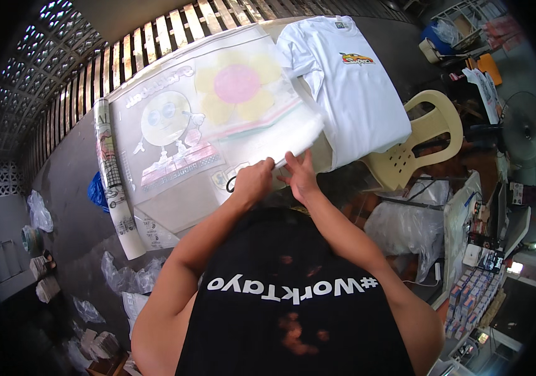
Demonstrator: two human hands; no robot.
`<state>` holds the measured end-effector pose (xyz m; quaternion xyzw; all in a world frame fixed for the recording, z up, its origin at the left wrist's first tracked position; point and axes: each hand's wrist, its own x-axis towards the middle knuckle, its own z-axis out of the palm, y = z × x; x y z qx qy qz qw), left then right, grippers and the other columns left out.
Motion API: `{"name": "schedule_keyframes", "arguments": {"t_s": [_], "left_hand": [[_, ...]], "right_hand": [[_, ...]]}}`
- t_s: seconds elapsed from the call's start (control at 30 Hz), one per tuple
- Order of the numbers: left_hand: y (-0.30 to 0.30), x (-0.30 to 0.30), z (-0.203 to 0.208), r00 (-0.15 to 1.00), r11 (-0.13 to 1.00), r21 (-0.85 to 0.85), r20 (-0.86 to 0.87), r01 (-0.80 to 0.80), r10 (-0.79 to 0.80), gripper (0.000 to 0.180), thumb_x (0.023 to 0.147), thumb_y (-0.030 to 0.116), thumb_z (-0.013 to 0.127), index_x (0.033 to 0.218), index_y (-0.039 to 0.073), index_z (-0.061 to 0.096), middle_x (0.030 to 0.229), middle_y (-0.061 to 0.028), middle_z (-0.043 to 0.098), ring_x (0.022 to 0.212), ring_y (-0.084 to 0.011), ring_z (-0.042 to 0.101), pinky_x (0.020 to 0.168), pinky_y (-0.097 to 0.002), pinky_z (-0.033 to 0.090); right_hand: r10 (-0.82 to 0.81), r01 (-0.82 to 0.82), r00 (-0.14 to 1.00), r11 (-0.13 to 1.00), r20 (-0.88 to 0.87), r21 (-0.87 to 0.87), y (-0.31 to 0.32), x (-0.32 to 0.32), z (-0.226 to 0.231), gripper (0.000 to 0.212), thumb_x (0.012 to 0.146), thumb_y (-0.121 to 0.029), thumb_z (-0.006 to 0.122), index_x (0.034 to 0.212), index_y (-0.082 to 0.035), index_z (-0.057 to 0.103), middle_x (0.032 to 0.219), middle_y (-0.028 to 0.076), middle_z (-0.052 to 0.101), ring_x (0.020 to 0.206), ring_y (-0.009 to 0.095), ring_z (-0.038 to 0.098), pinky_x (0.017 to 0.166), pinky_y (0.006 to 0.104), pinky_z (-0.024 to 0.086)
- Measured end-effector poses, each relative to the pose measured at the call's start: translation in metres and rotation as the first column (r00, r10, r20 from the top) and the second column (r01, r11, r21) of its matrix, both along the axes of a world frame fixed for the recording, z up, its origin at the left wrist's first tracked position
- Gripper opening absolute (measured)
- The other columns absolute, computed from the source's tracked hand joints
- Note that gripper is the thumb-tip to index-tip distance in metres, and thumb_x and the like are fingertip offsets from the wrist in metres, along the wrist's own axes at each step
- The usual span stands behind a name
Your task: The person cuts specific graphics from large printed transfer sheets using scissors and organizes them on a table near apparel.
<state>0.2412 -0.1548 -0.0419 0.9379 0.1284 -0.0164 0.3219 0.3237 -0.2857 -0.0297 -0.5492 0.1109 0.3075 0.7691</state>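
Note:
My left hand [256,180] is closed, with thumb and finger pinching the near edge of a whitish translucent printed film sheet [262,145]. Close beside it, my right hand [301,176] touches the same edge, its fingers apart and the thumb away from them. This sheet carries a yellow flower with a pink centre and is lifted at its near right corner. Under and left of it lies another film sheet [165,125] printed with a round cartoon figure. White folded T-shirts [355,94] with a small colourful car print lie to the right.
A printed film roll [113,182] lies along the table's left side. At the right stands a beige plastic chair [434,141], with a fan [528,128] farther off. Clear plastic bags [399,229] hang below the chair. A slatted wooden barrier [174,31] runs behind the table.

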Motion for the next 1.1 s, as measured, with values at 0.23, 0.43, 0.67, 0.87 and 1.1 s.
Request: {"name": "schedule_keyframes", "arguments": {"t_s": [0.23, 0.43, 0.67, 0.87, 1.1], "left_hand": [[0.067, -0.017, -0.018, 0.945, 0.935, -0.217, 0.106, -0.281, 0.308, 0.038, 0.088, 0.03, 0.072, 0.114, 0.002, 0.065, 0.098, -0.0221, 0.07, 0.091, -0.0393, 0.067, 0.08, -0.0439, 0.052], [0.143, -0.033, -0.045, 0.715, 0.747, -0.149, 0.218, -0.648, 0.664, 0.034, 0.09, 0.021, 0.066, 0.115, -0.001, 0.065, 0.1, -0.024, 0.07, 0.092, -0.0396, 0.067, 0.081, -0.0443, 0.052], [0.128, -0.028, -0.056, 0.651, 0.669, -0.202, 0.155, -0.716, 0.743, 0.035, 0.091, 0.023, 0.064, 0.116, 0.0, 0.065, 0.11, -0.0221, 0.07, 0.103, -0.0357, 0.068, 0.09, -0.0408, 0.051], [0.099, -0.045, -0.052, 0.577, 0.589, -0.103, 0.124, -0.802, 0.807, 0.035, 0.091, 0.021, 0.064, 0.118, -0.002, 0.065, 0.109, -0.0238, 0.07, 0.103, -0.0362, 0.068, 0.091, -0.0406, 0.051], [0.048, -0.011, -0.057, 0.559, 0.562, -0.048, 0.067, -0.826, 0.827, 0.032, 0.091, 0.02, 0.063, 0.115, -0.001, 0.065, 0.108, -0.0224, 0.07, 0.102, -0.0361, 0.068, 0.09, -0.0407, 0.051]], "right_hand": [[0.12, 0.229, 0.88, 0.741, 0.46, -0.631, -0.001, 0.039, -0.041, 0.039, 0.083, 0.0, 0.055, 0.121, 0.003, 0.062, 0.111, 0.021, 0.07, 0.103, 0.037, 0.067, 0.09, 0.0397, 0.05], [0.195, 0.124, 0.796, 0.874, 0.573, -0.47, 0.005, 0.131, 0.083, 0.046, 0.079, 0.006, 0.052, 0.124, 0.007, 0.061, 0.11, 0.022, 0.069, 0.097, 0.035, 0.07, 0.087, 0.0412, 0.054], [0.097, -0.054, 0.941, 0.989, 0.324, -0.139, -0.072, 0.335, 0.13, 0.035, 0.08, 0.007, 0.056, 0.114, 0.012, 0.056, 0.11, 0.024, 0.063, 0.091, 0.035, 0.069, 0.083, 0.0495, 0.059], [0.076, -0.064, 0.994, 0.989, 0.08, -0.137, -0.254, 0.412, 0.076, 0.043, 0.091, -0.015, 0.052, 0.127, 0.009, 0.055, 0.119, 0.023, 0.065, 0.107, 0.034, 0.068, 0.095, 0.0491, 0.056], [-0.334, 0.367, 0.919, 0.919, -0.208, 0.146, -0.348, 0.292, -0.132, 0.049, 0.093, 0.0, 0.056, 0.141, -0.002, 0.047, 0.136, 0.014, 0.056, 0.125, 0.035, 0.053, 0.11, 0.0508, 0.041]]}}
